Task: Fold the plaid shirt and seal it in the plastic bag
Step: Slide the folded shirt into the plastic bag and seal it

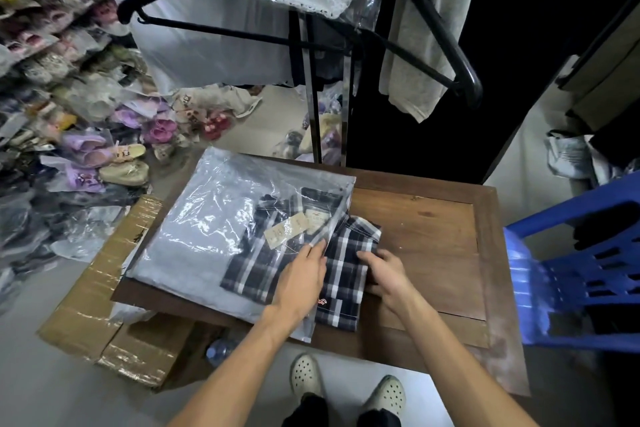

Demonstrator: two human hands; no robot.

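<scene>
A folded dark blue and white plaid shirt (349, 263) lies on the wooden table (433, 236), its left half inside a large clear plastic bag (207, 218) and its right part sticking out of the bag's mouth. Paper tags show through the plastic near the collar. My left hand (304, 277) rests flat on top of the bag over the shirt, fingertips at the bag's open edge. My right hand (384, 274) presses against the shirt's right edge, fingers curled on the fabric.
A blue plastic chair (571, 270) stands at the right. A taped cardboard box (104, 288) sits on the floor left of the table. Bagged shoes are piled at the left. Black hangers and a clothes rack (311, 80) hang behind the table.
</scene>
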